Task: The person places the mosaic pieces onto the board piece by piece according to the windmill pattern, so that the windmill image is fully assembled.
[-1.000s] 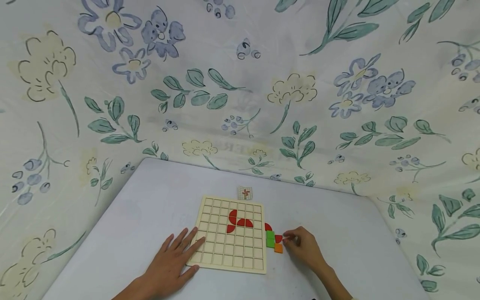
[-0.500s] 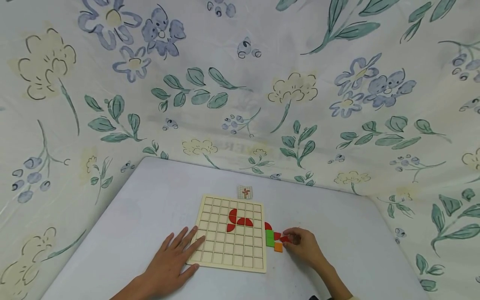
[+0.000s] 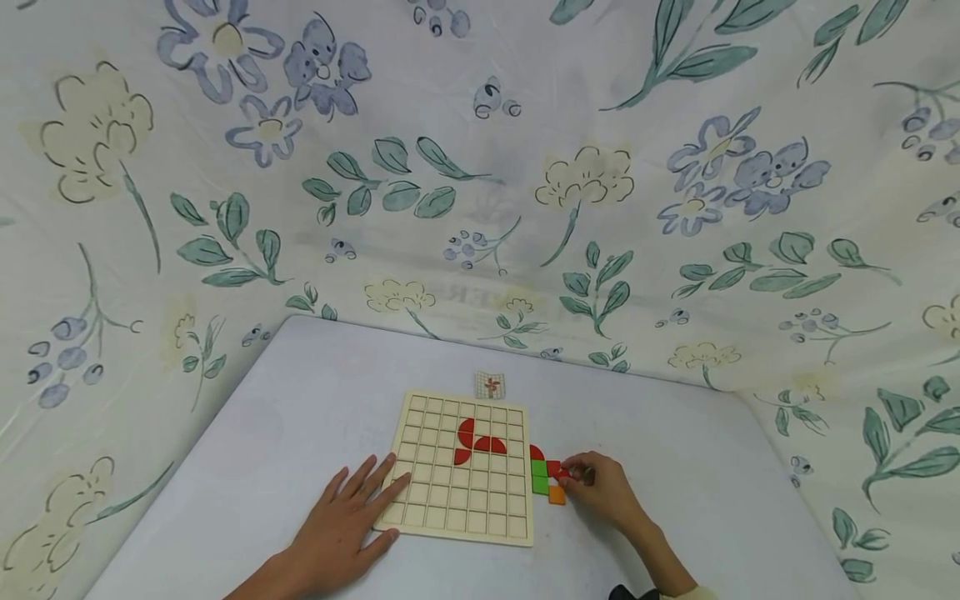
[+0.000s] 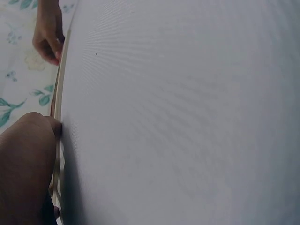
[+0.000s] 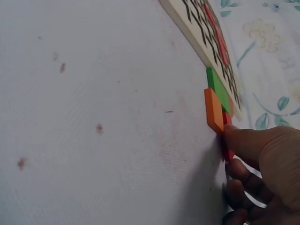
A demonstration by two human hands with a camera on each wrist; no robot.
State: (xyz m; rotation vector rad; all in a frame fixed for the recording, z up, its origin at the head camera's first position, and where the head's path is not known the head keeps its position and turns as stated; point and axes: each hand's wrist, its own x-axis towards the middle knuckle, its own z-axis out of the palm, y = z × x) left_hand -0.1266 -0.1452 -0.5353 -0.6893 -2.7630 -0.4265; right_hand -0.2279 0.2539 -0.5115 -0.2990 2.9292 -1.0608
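My left hand [image 3: 337, 525] lies with spread fingers over the left edge of a pale wooden grid board [image 3: 435, 500]. Red quarter-round tiles [image 3: 466, 433] sit in the upper middle of its grid. Off the board's right side, my right hand [image 3: 606, 493] pinches a small red tile between thumb and fingers; its red edge [image 5: 228, 151] shows in the right wrist view. Beside it lie another red tile [image 3: 553, 468], green square tiles [image 3: 539, 477] and an orange square tile [image 3: 557, 495]. The fingertips partly hide the pinched tile.
Behind the board lies a small card [image 3: 490, 385] printed with a grid and a red pattern. One more red rounded tile [image 3: 536, 452] rests by the board's right edge. A floral cloth [image 3: 480, 208] rises around the white table [image 3: 330, 392].
The right hand has shifted slightly left, bringing the pinched red tile closer to the other tiles. The neighbouring red tile has moved up and left against the green ones. The left hand stays put.
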